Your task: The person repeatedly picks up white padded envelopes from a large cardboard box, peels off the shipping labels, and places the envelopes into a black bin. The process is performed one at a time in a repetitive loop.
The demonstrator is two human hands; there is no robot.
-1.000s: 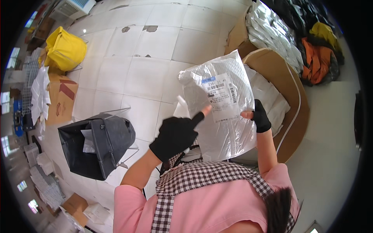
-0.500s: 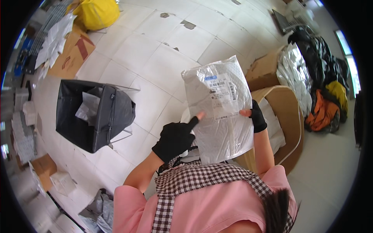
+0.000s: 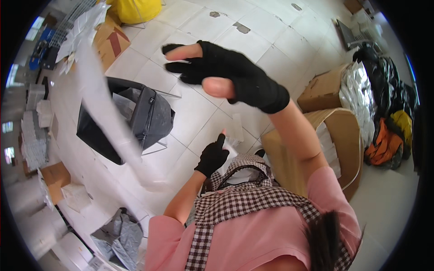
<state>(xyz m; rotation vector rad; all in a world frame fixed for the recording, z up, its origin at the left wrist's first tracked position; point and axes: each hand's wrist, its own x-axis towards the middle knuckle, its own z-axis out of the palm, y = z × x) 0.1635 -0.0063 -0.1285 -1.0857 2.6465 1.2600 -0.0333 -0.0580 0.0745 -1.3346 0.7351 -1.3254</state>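
My right hand [image 3: 235, 77], in a black glove with bare fingertips, is stretched out across the middle with its fingers apart and nothing in them. To its left, a pale plastic mailer [image 3: 106, 106] is in the air, smeared by motion, in front of the black fabric bin [image 3: 156, 113]. The mailer touches neither hand. My left hand [image 3: 214, 158], gloved alike, is closed low by my waist with the thumb pointing up. Something white [image 3: 229, 158] shows beside its fingers, mostly hidden; I cannot tell its kind.
A tall cardboard container [image 3: 289, 151] with white packages stands at my right. Beyond it are a cardboard box [image 3: 323, 88], silvery bags [image 3: 359, 90] and black bags [image 3: 384, 77]. A yellow bag [image 3: 135, 10] and a carton [image 3: 110, 43] stand far left; a grey bag [image 3: 120, 239] lies near left.
The mailer has left both hands and moved left toward the black bin. My right hand has swung up and left and opened. My left hand has drawn down toward my waist.
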